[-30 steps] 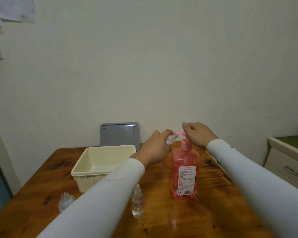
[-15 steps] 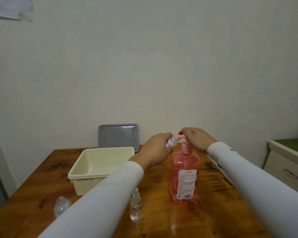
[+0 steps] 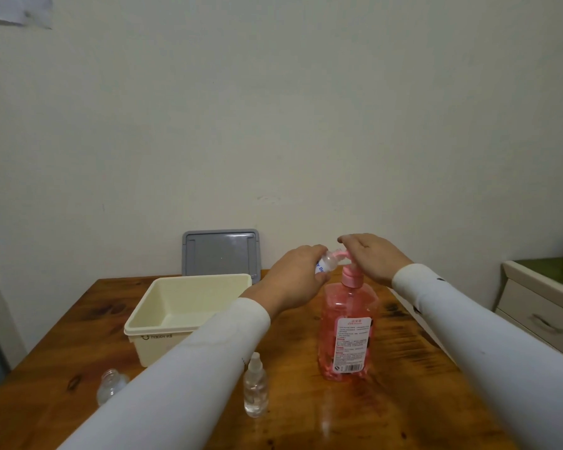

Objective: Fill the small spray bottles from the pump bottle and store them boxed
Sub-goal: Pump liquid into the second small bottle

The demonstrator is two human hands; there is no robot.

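The left hand (image 3: 294,280) grips a small bottle (image 3: 326,265) at the pump bottle's (image 3: 346,329) spout; the right hand (image 3: 369,259) presses the pump head, fingers apparently flat. Misalignment would spill soap down the left hand.

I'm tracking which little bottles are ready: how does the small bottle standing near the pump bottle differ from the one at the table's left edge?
The small bottle near the pump bottle wears a spray top; the bottle at the left edge has an open, bare neck. The first stands in full view, slim and tall; the second looks squatter and is partly hidden by the left sleeve. Both are clear, upright and stand on the table, outside the cream box.
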